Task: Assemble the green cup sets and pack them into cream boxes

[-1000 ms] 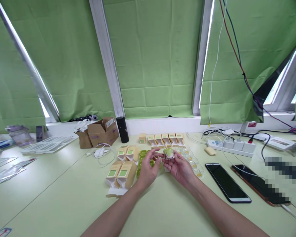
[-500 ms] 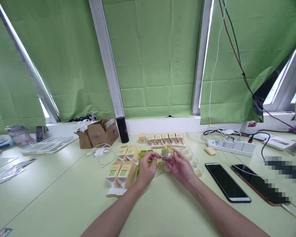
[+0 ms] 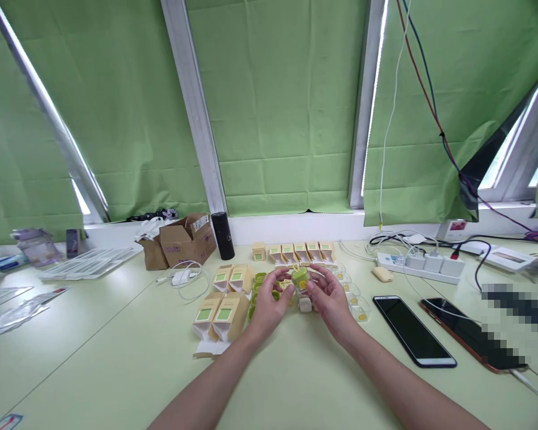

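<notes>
Right hand [image 3: 332,301] fingers clamp a green-capped jar [image 3: 300,278], yellow inside; left hand [image 3: 269,303], fingers parted, perhaps touches it.

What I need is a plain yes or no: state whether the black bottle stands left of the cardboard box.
No, the black bottle stands just right of the cardboard box in the head view.

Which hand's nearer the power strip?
Right. The right hand is to the left of the power strip and closer to the camera; the left hand is farther left.
</notes>
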A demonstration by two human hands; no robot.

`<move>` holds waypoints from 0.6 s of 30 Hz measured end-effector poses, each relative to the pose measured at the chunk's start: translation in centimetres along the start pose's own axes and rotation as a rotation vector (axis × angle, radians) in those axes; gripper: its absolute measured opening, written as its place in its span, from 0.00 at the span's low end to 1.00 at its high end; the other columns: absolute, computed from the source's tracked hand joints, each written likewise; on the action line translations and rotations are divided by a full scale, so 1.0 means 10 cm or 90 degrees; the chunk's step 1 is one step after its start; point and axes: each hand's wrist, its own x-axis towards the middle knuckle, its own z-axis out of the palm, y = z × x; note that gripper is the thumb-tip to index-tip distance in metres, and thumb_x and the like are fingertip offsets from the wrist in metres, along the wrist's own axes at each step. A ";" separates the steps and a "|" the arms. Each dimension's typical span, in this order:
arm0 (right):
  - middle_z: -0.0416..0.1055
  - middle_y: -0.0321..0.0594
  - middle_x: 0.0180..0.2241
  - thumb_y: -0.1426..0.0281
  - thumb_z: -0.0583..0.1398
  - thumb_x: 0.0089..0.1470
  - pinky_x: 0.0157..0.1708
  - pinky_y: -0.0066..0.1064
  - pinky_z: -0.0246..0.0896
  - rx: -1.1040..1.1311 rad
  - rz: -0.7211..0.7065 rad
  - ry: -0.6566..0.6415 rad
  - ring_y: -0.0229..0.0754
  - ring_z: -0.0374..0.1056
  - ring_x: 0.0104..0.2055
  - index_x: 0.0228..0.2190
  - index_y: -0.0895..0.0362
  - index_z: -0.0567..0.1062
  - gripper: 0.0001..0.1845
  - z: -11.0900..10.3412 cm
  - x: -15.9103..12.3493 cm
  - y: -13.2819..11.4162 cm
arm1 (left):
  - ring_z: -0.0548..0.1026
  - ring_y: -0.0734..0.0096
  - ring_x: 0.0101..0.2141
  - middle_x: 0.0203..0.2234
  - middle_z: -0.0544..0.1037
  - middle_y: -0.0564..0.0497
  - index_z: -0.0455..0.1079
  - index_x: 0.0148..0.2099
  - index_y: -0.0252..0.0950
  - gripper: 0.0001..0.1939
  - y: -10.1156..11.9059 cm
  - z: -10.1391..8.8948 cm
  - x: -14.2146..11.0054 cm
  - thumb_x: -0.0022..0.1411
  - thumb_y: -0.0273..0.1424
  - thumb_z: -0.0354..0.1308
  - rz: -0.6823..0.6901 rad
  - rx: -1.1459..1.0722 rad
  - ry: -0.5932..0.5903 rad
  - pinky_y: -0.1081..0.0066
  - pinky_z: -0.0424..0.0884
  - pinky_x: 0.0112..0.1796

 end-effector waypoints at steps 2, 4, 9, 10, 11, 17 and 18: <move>0.77 0.44 0.49 0.60 0.77 0.44 0.51 0.43 0.72 -0.054 -0.024 0.014 0.51 0.73 0.54 0.51 0.49 0.76 0.34 0.00 -0.01 0.00 | 0.75 0.53 0.55 0.56 0.76 0.39 0.69 0.61 0.38 0.25 -0.02 0.00 0.00 0.66 0.40 0.65 0.011 -0.003 -0.015 0.60 0.73 0.48; 0.77 0.45 0.49 0.61 0.78 0.43 0.55 0.45 0.70 -0.086 -0.047 0.017 0.52 0.71 0.57 0.51 0.49 0.76 0.34 0.01 -0.01 0.01 | 0.74 0.52 0.56 0.57 0.75 0.39 0.68 0.63 0.39 0.28 -0.04 -0.01 0.00 0.64 0.40 0.66 0.021 -0.002 -0.021 0.59 0.73 0.49; 0.76 0.45 0.51 0.66 0.76 0.43 0.54 0.46 0.72 -0.092 -0.082 0.001 0.53 0.70 0.58 0.51 0.49 0.75 0.33 0.04 -0.02 0.01 | 0.74 0.52 0.55 0.57 0.74 0.40 0.69 0.64 0.41 0.30 -0.03 -0.04 -0.01 0.61 0.37 0.69 0.041 0.002 -0.036 0.58 0.71 0.51; 0.76 0.45 0.51 0.67 0.76 0.43 0.53 0.45 0.72 -0.095 -0.087 0.000 0.53 0.70 0.58 0.51 0.49 0.75 0.33 0.05 -0.02 0.01 | 0.73 0.51 0.55 0.57 0.74 0.40 0.69 0.64 0.41 0.31 -0.01 -0.04 -0.01 0.61 0.36 0.70 0.042 0.001 -0.036 0.58 0.71 0.51; 0.76 0.45 0.51 0.67 0.76 0.44 0.53 0.45 0.72 -0.101 -0.092 -0.003 0.53 0.70 0.59 0.51 0.48 0.75 0.32 0.05 -0.03 0.01 | 0.73 0.51 0.56 0.56 0.75 0.41 0.69 0.64 0.41 0.31 0.00 -0.04 -0.01 0.60 0.36 0.71 0.044 -0.001 -0.037 0.58 0.71 0.52; 0.77 0.44 0.53 0.71 0.72 0.49 0.51 0.44 0.70 -0.167 -0.133 -0.044 0.53 0.70 0.59 0.54 0.46 0.73 0.31 0.06 -0.07 0.02 | 0.72 0.51 0.58 0.56 0.73 0.43 0.71 0.63 0.45 0.31 0.04 -0.04 -0.01 0.58 0.32 0.72 0.048 0.000 -0.042 0.56 0.71 0.54; 0.77 0.44 0.53 0.71 0.72 0.50 0.51 0.44 0.70 -0.177 -0.139 -0.052 0.53 0.70 0.59 0.55 0.46 0.72 0.31 0.06 -0.07 0.02 | 0.72 0.51 0.58 0.56 0.73 0.44 0.71 0.62 0.46 0.30 0.04 -0.04 -0.01 0.58 0.31 0.72 0.046 0.005 -0.042 0.55 0.71 0.55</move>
